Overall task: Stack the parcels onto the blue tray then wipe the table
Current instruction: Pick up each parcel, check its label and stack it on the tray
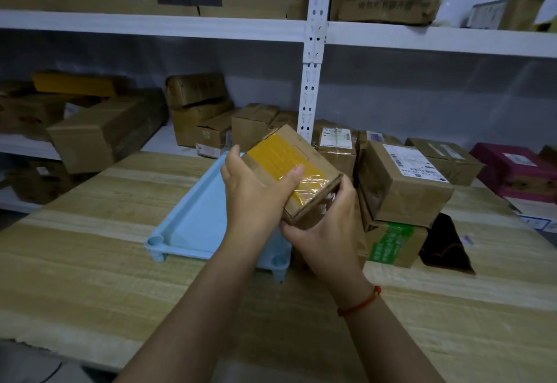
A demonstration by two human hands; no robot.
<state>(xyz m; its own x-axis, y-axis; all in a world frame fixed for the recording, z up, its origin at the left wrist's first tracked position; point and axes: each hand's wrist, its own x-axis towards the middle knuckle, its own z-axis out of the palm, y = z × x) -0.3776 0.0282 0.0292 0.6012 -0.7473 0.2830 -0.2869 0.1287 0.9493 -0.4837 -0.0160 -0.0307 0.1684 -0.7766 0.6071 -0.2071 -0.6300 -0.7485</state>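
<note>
Two bare forearms reach forward from bottom of view, converging near centre. Left hand raised, back of hand toward camera, thumb stretched right across top of held cardboard parcel, fingers hidden behind it. Right hand slightly lower, cupping parcel's near lower corner from below, thumb up along its side. Red cord bracelet circles right wrist.

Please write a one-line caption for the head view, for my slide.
Both hands, left and right, hold a yellow-taped box above the blue tray.
</note>
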